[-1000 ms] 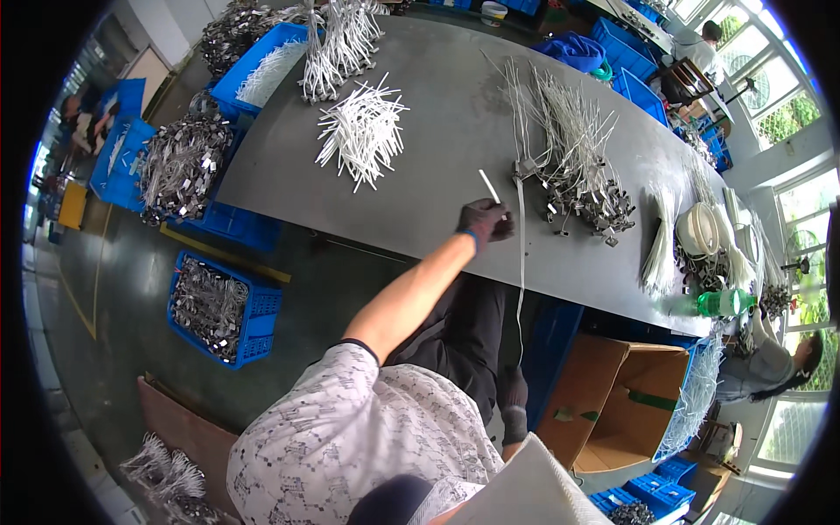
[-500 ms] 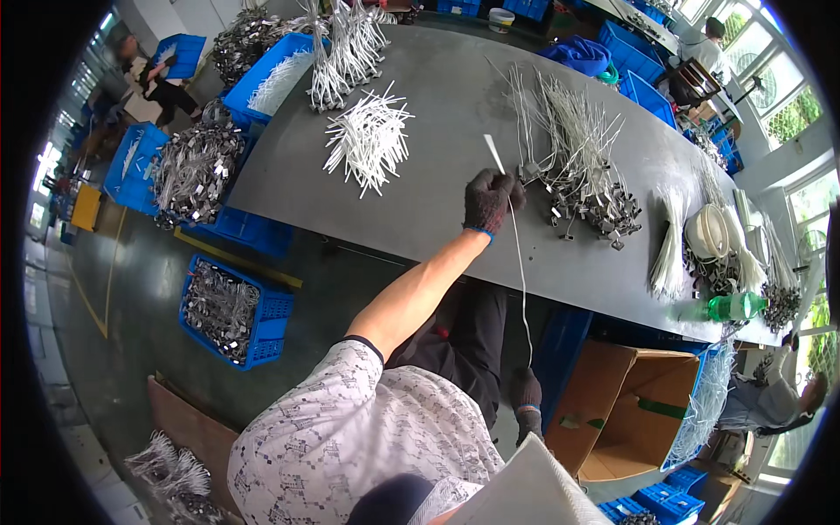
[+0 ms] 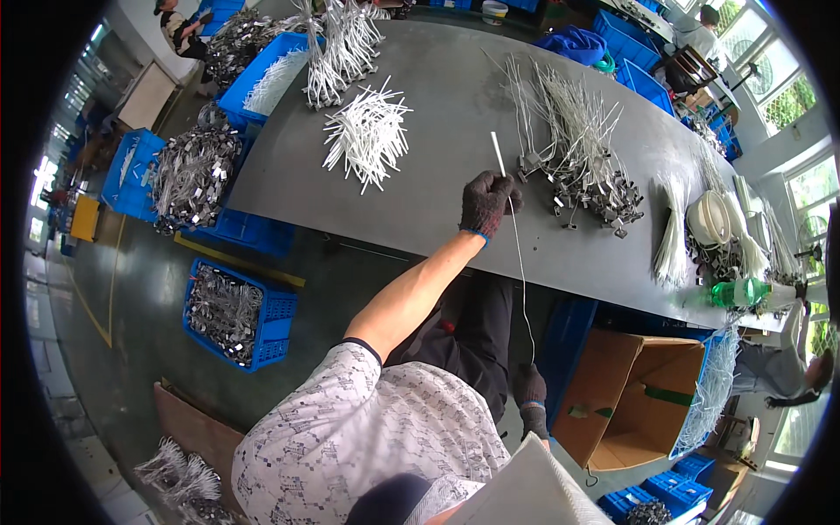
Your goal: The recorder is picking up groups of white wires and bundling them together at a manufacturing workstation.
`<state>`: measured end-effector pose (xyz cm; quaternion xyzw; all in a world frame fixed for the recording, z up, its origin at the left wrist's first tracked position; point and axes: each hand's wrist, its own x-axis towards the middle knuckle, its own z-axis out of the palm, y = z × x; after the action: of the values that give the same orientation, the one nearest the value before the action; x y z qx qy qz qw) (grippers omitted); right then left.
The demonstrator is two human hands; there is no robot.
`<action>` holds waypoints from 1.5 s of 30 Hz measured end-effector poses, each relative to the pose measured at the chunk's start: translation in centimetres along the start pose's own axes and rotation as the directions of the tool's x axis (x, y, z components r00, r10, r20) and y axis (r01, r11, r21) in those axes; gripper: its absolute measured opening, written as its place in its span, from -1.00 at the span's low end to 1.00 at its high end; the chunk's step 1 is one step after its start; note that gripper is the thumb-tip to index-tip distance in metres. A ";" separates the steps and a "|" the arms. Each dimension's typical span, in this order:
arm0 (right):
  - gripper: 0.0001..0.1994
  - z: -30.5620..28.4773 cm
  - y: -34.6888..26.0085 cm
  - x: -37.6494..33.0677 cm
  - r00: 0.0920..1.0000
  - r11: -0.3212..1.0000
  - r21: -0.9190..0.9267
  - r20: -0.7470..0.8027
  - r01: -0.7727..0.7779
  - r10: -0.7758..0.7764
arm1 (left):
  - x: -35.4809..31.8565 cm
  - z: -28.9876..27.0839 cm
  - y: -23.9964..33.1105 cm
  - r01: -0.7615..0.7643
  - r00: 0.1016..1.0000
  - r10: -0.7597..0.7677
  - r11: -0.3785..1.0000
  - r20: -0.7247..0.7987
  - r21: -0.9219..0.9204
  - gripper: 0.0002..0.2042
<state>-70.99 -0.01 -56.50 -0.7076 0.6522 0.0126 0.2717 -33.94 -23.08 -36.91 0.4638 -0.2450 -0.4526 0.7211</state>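
Observation:
My left hand [image 3: 488, 206], in a dark knitted glove, is over the table's near edge, its fingers closed round a short white sleeve tube [image 3: 498, 152] that sticks up from them. A thin white wire [image 3: 522, 280] runs down from that hand, past the table edge, to my right hand [image 3: 530, 388]. My right hand, also gloved, is low beside my leg and closed on the wire's lower end. To the right of my left hand lies a bundle of wires with dark metal clips [image 3: 604, 197]. A pile of white tubes [image 3: 367, 136] lies to its left.
The grey table [image 3: 437, 96] carries more wire bundles and a green bottle [image 3: 739, 292] at its right end. An open cardboard box [image 3: 604, 385] stands below, right of my right hand. A blue crate [image 3: 278, 319] of clipped wires sits on the floor at left. Other people are farther off.
Both hands keep their hold, with only slight movement. The white tube now stands a little more upright. My view has shifted slightly.

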 end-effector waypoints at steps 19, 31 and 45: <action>-0.70 -14.8 -20.1 11.0 0.908 0.609 0.693 -0.400 0.387 -0.122 | -6.7 -0.6 -2.7 0.021 0.825 -0.316 0.844 0.467 0.535 -0.66; -0.49 -14.1 -25.4 18.7 0.985 0.445 0.895 -0.110 0.039 0.134 | 0.4 -5.4 -3.5 0.549 0.736 -0.607 0.795 0.301 0.259 -0.65; -0.59 -13.1 -13.8 31.6 0.882 0.995 0.023 -0.461 -0.098 0.098 | 9.2 -25.9 1.6 0.454 0.890 0.054 -0.004 -0.454 0.891 -0.56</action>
<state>-57.84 -34.24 -51.99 -0.6566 0.7330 -0.1418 0.1074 -8.90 -19.39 -47.74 0.9348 -0.2803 -0.1597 0.1485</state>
